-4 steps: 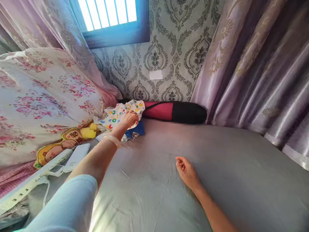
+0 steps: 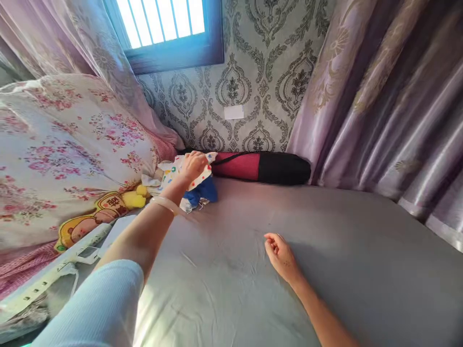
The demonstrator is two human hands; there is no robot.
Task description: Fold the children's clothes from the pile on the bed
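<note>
The left hand (image 2: 193, 165) is at work just in front of the left end of a long, red-and-black, roll-shaped fabric bag (image 2: 258, 167), taking hold of a thin white cloth printed with small coloured shapes (image 2: 201, 177). Its fingers bend down over the fabric and look closed on a fold of it, though the fingertips are hidden, so how firm the grip is cannot be told. The white cloth bunches around the hand, before the bag's left end, and lies partly over a crumpled deep-blue cloth (image 2: 202, 191) nearer the wearer. The step in hand looks like gripping and gathering the white cloth; from here, a clean lift would call for a secure pinch on that one layer, with the blue cloth left free and the bag's narrow black strap (image 2: 227, 159) not caught — it runs right beside the printed edge. The right hand (image 2: 279, 253) is well in front of the bag's right half, low over a smooth grey sheet (image 2: 231, 270); its fingers curl loosely with a gap beside the thumb, and nothing shows in them. As for containers, the bag looks closed, and what it holds cannot be seen. Further to the left of the bag and nearer the wearer lie a yellow plush figure (image 2: 108, 207), a flat white rectangular object (image 2: 115, 233) partly behind the left arm, and a long white power strip (image 2: 40, 287).
</note>
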